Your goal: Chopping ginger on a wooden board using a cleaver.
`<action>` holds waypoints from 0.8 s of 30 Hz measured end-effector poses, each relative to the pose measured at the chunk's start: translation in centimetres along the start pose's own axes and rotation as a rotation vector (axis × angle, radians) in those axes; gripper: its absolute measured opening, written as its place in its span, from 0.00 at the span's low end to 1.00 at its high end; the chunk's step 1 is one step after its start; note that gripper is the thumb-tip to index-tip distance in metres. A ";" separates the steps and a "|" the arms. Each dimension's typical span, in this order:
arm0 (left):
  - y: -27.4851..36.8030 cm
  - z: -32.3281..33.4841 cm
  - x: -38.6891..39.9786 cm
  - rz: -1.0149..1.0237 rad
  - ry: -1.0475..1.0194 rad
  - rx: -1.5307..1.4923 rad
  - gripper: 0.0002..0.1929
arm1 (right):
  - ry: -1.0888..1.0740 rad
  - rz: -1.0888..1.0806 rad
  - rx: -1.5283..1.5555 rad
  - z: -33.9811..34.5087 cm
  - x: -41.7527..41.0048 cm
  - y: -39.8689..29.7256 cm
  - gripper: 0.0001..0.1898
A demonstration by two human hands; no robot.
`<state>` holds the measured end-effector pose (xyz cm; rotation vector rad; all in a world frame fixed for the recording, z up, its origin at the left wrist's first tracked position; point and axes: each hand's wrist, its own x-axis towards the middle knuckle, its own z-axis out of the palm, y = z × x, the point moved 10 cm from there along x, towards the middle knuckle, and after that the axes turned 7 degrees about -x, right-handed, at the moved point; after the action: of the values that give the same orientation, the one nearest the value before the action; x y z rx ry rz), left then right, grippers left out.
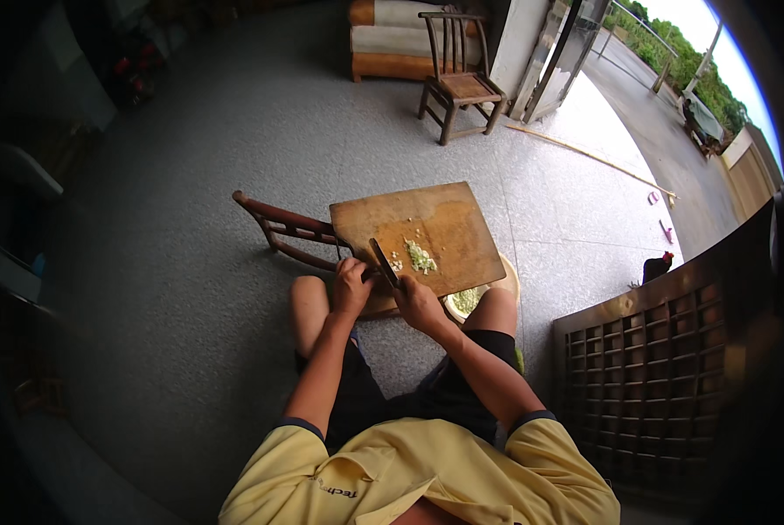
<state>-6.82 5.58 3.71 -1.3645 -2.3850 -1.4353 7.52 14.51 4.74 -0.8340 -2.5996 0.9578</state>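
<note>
My right hand [419, 305] grips a kitchen knife [384, 264], whose dark blade is seen nearly edge-on over a wooden cutting board [457, 223]. To the right of the blade lies a small heap of chopped pale-green vegetable [419, 256], with loose bits scattered around it. At the board's near left edge, my left hand [351, 287] is curled around a dark object [368, 274]; the fingers hide most of it, so its kind is unclear. Below the board's right side, near my knee, a pale bowl [511, 279] holds more chopped green vegetable [467, 299].
The board rests on a wooden chair, whose backrest [300, 226] rises at left. Another wooden chair [464, 88] stands near the doorway by a sofa [398, 39]. A long pole [589, 157] lies on the floor. At right are a lattice panel [641, 367] and a dark chicken [657, 268].
</note>
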 end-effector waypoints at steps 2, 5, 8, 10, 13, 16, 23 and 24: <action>-0.2 -0.4 0.0 -0.017 -0.024 -0.022 0.13 | 0.003 0.017 0.007 -0.5 -0.6 -0.1 0.16; 0.2 -0.3 -0.1 -0.026 -0.055 -0.012 0.11 | 0.005 -0.001 0.019 -1.0 -0.9 -0.1 0.16; -0.4 0.0 -0.3 -0.025 -0.057 -0.016 0.09 | 0.009 -0.040 0.059 -1.3 -1.0 -1.1 0.15; -0.4 0.1 -0.3 0.013 -0.029 -0.001 0.07 | -0.018 -0.031 0.047 -1.0 -0.9 -1.3 0.14; -0.1 0.3 -0.3 0.060 -0.015 0.021 0.04 | -0.047 -0.023 0.027 -0.6 -0.8 -1.4 0.14; 0.5 0.4 -0.1 0.058 -0.025 0.052 0.04 | -0.040 -0.037 0.014 -0.3 -0.6 -1.1 0.13; 0.8 0.5 -0.1 0.048 -0.043 0.055 0.06 | -0.024 -0.004 0.013 0.2 0.7 -0.6 0.12; 0.6 0.5 -0.2 0.049 -0.036 0.030 0.06 | -0.025 -0.009 0.014 0.3 0.6 -0.7 0.12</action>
<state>-6.08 5.89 3.80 -1.4442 -2.3667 -1.3690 6.60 14.29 4.99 -0.8113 -2.6126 0.9893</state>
